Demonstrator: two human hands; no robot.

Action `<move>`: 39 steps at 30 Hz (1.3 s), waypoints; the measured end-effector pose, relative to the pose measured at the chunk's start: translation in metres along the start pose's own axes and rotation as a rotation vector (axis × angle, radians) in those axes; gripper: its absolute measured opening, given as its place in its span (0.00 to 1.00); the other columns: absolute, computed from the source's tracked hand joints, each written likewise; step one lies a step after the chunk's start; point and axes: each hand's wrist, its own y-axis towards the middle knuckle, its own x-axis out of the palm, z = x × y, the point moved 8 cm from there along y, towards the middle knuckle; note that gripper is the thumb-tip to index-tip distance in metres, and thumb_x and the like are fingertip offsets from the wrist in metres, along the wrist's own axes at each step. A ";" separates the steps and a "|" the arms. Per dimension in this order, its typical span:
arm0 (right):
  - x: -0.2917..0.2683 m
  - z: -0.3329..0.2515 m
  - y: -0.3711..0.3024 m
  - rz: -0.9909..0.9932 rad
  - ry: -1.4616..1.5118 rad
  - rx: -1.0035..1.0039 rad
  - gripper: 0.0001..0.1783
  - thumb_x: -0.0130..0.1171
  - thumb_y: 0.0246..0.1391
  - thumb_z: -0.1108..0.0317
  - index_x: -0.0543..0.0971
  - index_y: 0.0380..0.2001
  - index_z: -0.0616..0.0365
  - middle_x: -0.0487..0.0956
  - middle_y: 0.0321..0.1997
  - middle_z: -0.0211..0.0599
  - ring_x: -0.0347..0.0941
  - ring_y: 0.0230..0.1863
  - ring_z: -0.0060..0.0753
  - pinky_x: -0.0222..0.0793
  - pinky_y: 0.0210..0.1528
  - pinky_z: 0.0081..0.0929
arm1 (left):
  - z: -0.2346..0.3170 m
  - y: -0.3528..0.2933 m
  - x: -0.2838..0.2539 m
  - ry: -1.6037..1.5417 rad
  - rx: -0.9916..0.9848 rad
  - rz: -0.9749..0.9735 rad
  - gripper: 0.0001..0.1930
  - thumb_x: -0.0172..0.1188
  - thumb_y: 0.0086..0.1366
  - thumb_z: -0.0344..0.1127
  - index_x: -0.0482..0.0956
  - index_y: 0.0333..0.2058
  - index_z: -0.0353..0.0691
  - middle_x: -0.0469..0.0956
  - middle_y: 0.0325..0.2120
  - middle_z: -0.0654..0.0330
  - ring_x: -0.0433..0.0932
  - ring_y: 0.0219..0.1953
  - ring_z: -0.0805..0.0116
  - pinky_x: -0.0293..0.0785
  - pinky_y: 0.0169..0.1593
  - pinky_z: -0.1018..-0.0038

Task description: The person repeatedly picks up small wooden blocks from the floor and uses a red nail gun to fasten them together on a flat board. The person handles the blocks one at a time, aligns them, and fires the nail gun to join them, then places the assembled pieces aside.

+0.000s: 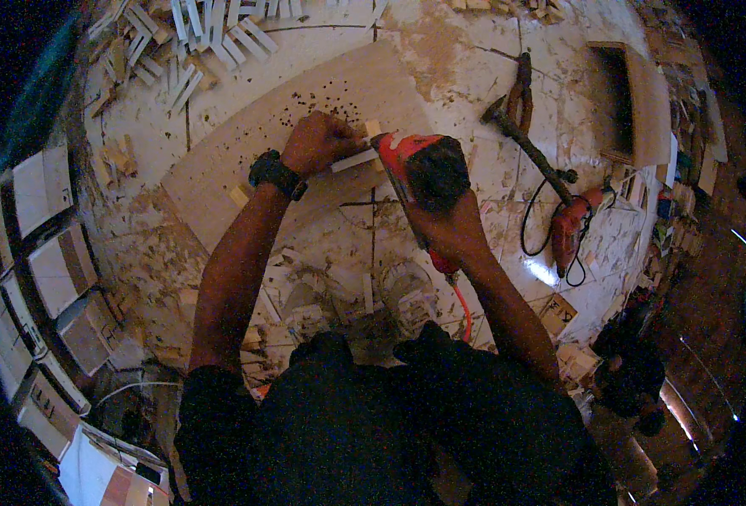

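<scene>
My right hand [453, 226] is wrapped round a red and black air-powered nail gun or stapler [422, 160]; which of the two I cannot tell. A red hose [465, 312] runs from its lower end. The tool's nose is beside a small white-faced wood strip [354, 160]. My left hand [318, 142], with a dark watch [277, 175] on the wrist, is closed with its fingertips at that strip. A pale wood piece [373, 128] shows by the tool's nose. Beneath is a thin wood panel [246, 152] on the floor, with small dark fasteners [326, 94] scattered beyond my left hand.
A hammer [529, 152], pliers [520, 93] and a red corded power tool [568, 226] lie to the right. White-and-wood strips [212, 34] are heaped at the far left. An open wooden box [634, 101] stands far right. Panelled pieces [61, 266] line the left side.
</scene>
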 end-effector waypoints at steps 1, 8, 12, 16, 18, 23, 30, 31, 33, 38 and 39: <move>0.002 0.003 0.000 -0.013 -0.016 0.056 0.18 0.61 0.41 0.65 0.75 0.38 0.59 0.79 0.34 0.40 0.76 0.34 0.35 0.71 0.40 0.30 | -0.001 0.000 0.001 0.013 -0.022 -0.011 0.14 0.65 0.49 0.45 0.83 0.31 0.43 0.81 0.24 0.57 0.79 0.23 0.65 0.74 0.34 0.71; 0.015 0.003 0.001 -0.071 -0.131 0.165 0.18 0.60 0.39 0.66 0.75 0.38 0.55 0.79 0.32 0.42 0.77 0.35 0.40 0.71 0.39 0.32 | -0.001 0.002 0.001 0.011 -0.074 -0.053 0.13 0.65 0.49 0.45 0.83 0.27 0.41 0.80 0.22 0.58 0.78 0.23 0.66 0.74 0.34 0.72; 0.002 0.002 -0.004 0.023 -0.093 0.043 0.18 0.61 0.39 0.65 0.75 0.37 0.57 0.79 0.32 0.41 0.76 0.33 0.39 0.71 0.38 0.32 | -0.015 0.003 0.007 -0.037 -0.084 -0.071 0.14 0.65 0.48 0.46 0.83 0.25 0.40 0.80 0.21 0.58 0.78 0.22 0.66 0.74 0.33 0.71; -0.034 0.034 -0.023 0.159 -0.020 0.147 0.17 0.61 0.41 0.65 0.74 0.36 0.60 0.78 0.34 0.40 0.74 0.34 0.39 0.69 0.40 0.33 | -0.015 0.016 0.021 0.361 0.144 -0.091 0.19 0.50 0.58 0.52 0.78 0.24 0.41 0.77 0.20 0.52 0.77 0.23 0.56 0.73 0.30 0.61; -0.050 0.049 -0.024 0.248 0.078 0.097 0.19 0.60 0.43 0.65 0.73 0.39 0.60 0.76 0.39 0.42 0.73 0.40 0.40 0.68 0.44 0.33 | -0.013 0.027 0.015 0.379 0.197 -0.105 0.17 0.51 0.58 0.49 0.78 0.25 0.41 0.78 0.21 0.53 0.78 0.24 0.56 0.73 0.31 0.61; -0.089 0.088 -0.040 0.421 -0.101 -0.050 0.15 0.60 0.35 0.74 0.72 0.31 0.59 0.74 0.24 0.30 0.69 0.21 0.24 0.67 0.24 0.25 | 0.037 0.012 -0.121 0.863 0.470 0.647 0.09 0.50 0.59 0.35 0.78 0.34 0.41 0.79 0.30 0.58 0.78 0.32 0.60 0.74 0.38 0.68; -0.101 0.120 -0.054 0.471 0.035 0.005 0.14 0.60 0.38 0.73 0.72 0.32 0.61 0.74 0.22 0.31 0.71 0.20 0.23 0.68 0.22 0.23 | -0.005 -0.123 -0.110 0.481 0.118 0.240 0.20 0.52 0.49 0.22 0.74 0.43 0.41 0.71 0.48 0.53 0.67 0.51 0.52 0.63 0.56 0.62; -0.101 0.122 -0.055 0.477 0.073 0.028 0.14 0.61 0.38 0.73 0.72 0.32 0.61 0.74 0.22 0.31 0.71 0.20 0.23 0.68 0.22 0.23 | -0.005 -0.142 -0.083 0.610 0.242 0.112 0.20 0.53 0.48 0.23 0.74 0.43 0.43 0.68 0.50 0.52 0.63 0.55 0.53 0.61 0.57 0.63; -0.100 0.123 -0.055 0.460 0.117 0.054 0.15 0.61 0.38 0.73 0.72 0.33 0.61 0.74 0.22 0.31 0.71 0.20 0.23 0.68 0.22 0.23 | -0.023 -0.160 -0.051 0.717 0.189 0.036 0.17 0.55 0.50 0.26 0.74 0.42 0.43 0.69 0.49 0.52 0.66 0.52 0.52 0.64 0.54 0.63; -0.104 0.118 -0.057 0.443 0.055 0.047 0.15 0.61 0.37 0.75 0.72 0.33 0.61 0.75 0.23 0.32 0.72 0.21 0.25 0.69 0.23 0.23 | -0.002 -0.124 -0.011 0.598 0.101 0.260 0.15 0.59 0.55 0.36 0.73 0.41 0.38 0.74 0.42 0.49 0.73 0.43 0.52 0.70 0.44 0.62; -0.106 0.116 -0.059 0.451 0.067 0.039 0.15 0.60 0.37 0.75 0.72 0.33 0.61 0.75 0.23 0.32 0.72 0.21 0.25 0.69 0.23 0.23 | 0.012 -0.109 -0.003 0.546 0.117 0.354 0.17 0.60 0.55 0.38 0.72 0.41 0.36 0.76 0.38 0.48 0.75 0.40 0.51 0.72 0.41 0.62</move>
